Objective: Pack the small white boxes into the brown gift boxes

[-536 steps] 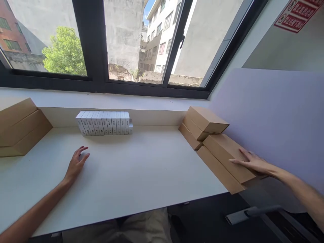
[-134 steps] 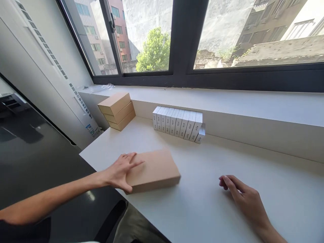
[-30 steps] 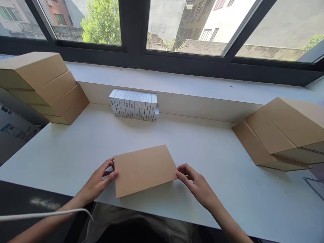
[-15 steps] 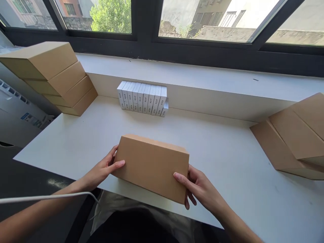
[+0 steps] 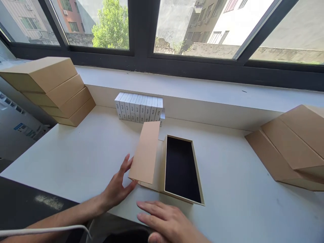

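A brown cardboard box (image 5: 196, 168) stands on the white table with its hinged lid (image 5: 146, 152) swung over to the left. The box's inside is dark, and I make out nothing lying in it. At the lid's left edge and near corner, my left hand (image 5: 117, 185) touches the cardboard with thumb and fingers spread apart; some fingertips are hidden behind the lid. My right hand (image 5: 167, 216) hovers in front of the box, palm down and fingers stretched out, holding nothing.
Small white boxes (image 5: 139, 107) stand in a row against the back ledge. More brown boxes are stacked at the left (image 5: 60, 91) and right (image 5: 291, 141). Windows (image 5: 111, 27) lie behind the ledge, and a white cable (image 5: 45, 231) crosses at lower left.
The closed box held in both hands has been turned and set down, and its lid opened leftward. My right hand has let go and moved nearer to me.
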### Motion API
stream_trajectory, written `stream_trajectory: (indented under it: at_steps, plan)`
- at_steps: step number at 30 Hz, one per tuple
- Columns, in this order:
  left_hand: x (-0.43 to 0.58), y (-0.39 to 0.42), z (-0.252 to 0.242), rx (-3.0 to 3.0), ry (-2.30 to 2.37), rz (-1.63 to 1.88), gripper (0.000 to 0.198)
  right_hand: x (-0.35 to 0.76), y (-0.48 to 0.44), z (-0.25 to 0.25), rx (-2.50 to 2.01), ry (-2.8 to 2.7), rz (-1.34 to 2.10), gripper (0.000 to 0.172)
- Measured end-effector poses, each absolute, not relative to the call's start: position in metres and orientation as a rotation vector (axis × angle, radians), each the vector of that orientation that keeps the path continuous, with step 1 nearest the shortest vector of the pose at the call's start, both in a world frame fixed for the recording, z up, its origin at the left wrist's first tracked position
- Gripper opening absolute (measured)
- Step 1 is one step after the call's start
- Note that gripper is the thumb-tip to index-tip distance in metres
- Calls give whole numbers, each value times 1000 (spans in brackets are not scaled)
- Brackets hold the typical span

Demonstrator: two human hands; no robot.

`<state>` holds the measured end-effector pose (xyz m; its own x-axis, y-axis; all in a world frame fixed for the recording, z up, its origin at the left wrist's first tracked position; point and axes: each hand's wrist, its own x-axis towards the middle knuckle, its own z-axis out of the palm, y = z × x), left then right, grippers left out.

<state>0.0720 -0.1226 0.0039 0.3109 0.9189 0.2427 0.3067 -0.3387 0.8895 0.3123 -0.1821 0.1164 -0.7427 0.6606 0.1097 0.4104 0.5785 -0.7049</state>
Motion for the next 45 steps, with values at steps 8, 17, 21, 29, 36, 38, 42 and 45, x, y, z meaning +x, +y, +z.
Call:
stream_trajectory:
  at_steps: [8, 17, 21, 29, 36, 38, 42, 45]
  plan:
    - [67, 20, 14, 1365, 959, 1310, 51, 398, -52, 154, -1219, -1777, 331, 19]
    - [80, 60, -14, 1367, 949, 1353, 27, 406, 118, 85, -1293, -2462, -194, 35]
    - [76, 58, -16, 1381, 977, 1303, 25, 403, 141, 63, -1240, -2550, -257, 35]
    - [74, 53, -10, 1350, 956, 1325, 18, 426, 143, 72, -1158, -2547, -151, 23]
    - [75, 55, -5, 1470, 972, 1341, 16, 433, 89, 94, -1332, -2026, -59, 34]
    - [74, 56, -6, 1518, 991, 1371, 19, 435, 63, 113, -1361, -1907, -9, 38]
    - [73, 58, -7, 1545, 1027, 1436, 25, 427, 1, 165, -1353, -1639, 187, 29]
    - [73, 59, -7, 1513, 1052, 1469, 26, 407, -51, 191, -1258, -1611, 108, 31]
